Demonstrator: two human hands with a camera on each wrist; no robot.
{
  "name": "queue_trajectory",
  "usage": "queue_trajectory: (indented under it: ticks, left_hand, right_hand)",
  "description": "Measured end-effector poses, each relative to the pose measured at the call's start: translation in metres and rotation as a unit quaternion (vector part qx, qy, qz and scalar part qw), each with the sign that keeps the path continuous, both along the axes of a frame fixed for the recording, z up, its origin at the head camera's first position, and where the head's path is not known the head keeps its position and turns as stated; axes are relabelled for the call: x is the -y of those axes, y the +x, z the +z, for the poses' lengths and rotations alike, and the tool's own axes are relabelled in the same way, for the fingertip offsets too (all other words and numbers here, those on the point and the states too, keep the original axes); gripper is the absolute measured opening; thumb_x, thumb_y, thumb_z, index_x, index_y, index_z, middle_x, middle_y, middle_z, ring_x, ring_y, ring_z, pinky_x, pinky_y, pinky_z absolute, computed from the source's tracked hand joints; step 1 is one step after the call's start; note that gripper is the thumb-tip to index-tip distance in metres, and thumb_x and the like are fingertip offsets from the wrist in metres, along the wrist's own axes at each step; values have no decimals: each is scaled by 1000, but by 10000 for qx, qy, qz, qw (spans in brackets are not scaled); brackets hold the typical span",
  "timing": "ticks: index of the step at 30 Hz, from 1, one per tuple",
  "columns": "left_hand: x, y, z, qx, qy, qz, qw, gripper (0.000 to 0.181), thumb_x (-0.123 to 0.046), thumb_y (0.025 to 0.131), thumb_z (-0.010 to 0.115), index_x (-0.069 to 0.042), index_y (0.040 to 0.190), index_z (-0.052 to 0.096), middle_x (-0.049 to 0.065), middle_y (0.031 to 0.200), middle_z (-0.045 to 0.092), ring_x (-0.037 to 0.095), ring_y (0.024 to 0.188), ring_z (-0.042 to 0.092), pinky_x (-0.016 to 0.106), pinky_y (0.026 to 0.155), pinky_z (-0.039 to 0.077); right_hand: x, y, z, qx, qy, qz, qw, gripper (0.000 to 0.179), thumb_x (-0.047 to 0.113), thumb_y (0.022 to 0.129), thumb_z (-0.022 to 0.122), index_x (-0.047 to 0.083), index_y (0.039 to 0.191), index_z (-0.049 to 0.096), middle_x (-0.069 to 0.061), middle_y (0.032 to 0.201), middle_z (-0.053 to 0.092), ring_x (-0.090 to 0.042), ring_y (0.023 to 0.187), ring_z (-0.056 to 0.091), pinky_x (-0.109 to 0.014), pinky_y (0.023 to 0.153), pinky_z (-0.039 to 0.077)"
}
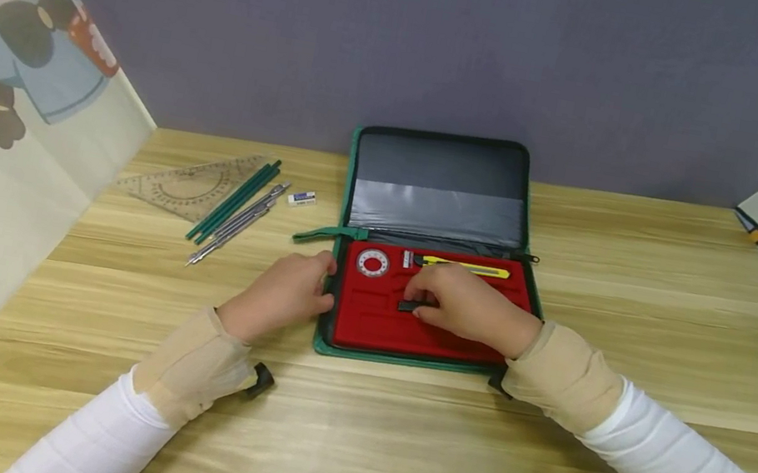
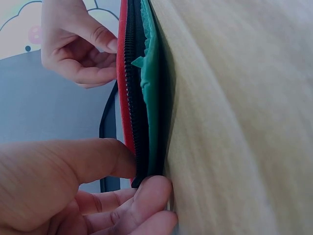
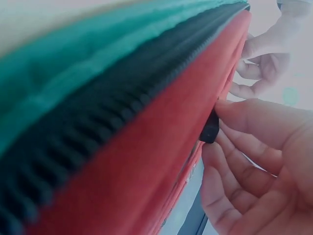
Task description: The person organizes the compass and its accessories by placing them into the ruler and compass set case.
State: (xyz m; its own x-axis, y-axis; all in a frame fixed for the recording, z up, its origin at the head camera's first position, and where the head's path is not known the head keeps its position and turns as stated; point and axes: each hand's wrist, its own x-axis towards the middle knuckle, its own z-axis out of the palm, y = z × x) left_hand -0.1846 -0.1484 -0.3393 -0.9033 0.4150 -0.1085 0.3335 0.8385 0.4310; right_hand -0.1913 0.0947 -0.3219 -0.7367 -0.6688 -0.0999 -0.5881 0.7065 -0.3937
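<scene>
An open green zip case [image 1: 403, 361] lies on the table, its dark lid raised at the back. Its red tray [image 1: 369, 334] has molded recesses. At the left edge, my left hand [image 1: 285, 294] grips the case, thumb on the red rim and fingers against the outer side in the left wrist view. Over the tray, my right hand [image 1: 469, 303] pinches a small black rectangular piece [image 3: 210, 129] between thumb and fingers; most of it is hidden from above. Behind that hand sit a yellow utility knife [image 1: 494, 273], a small pale item [image 1: 409, 259] and a white ring-shaped disc [image 1: 372, 263].
Left of the case lie a clear set square [image 1: 159, 187], green pencils [image 1: 233, 202], metal compasses [image 1: 240, 222] and a white-and-blue eraser [image 1: 302, 198]. A green strap [image 1: 318, 234] sticks out from the case's left side. A grey wall [image 1: 412, 48] stands behind.
</scene>
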Motion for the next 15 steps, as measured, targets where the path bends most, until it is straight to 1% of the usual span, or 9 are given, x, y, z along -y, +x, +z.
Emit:
queue_trajectory:
  ticks: [4, 8, 10, 15]
  left_hand:
    - [0, 2, 2, -31, 36, 3, 10000, 29, -10, 82, 62, 3, 108, 53, 1, 66, 53, 15, 59, 50, 28, 60, 41]
    - [0, 1, 1, -30, 27, 18, 10000, 31, -10, 82, 63, 3, 109, 53, 1, 66, 53, 15, 59, 49, 28, 59, 41]
    - [-1, 0, -1, 39, 13, 33, 10000, 32, -11, 83, 63, 3, 111, 53, 1, 67, 54, 15, 60, 50, 29, 60, 41]
    - [0, 0, -1, 51, 24, 0, 10000, 32, -11, 83, 62, 3, 111, 53, 1, 67, 55, 15, 60, 50, 28, 59, 41]
  right_hand:
    - [1, 0, 0, 65, 15, -43, 10000, 18, 7, 81, 72, 5, 98, 69, -2, 90, 64, -15, 75, 53, -26, 70, 48]
    - [0, 0, 1, 114, 54, -109, 9999, 18, 8, 81, 71, 6, 99, 68, -3, 92, 63, -16, 77, 54, -27, 72, 48]
    - [-1, 1, 1, 139, 53, -151, 9998, 19, 8, 82, 71, 6, 100, 68, -3, 93, 64, -16, 78, 54, -28, 73, 49]
    - [-10, 3, 3, 161, -107, -268, 9995, 19, 8, 82, 71, 6, 100, 68, -3, 95, 64, -15, 79, 55, -29, 73, 50]
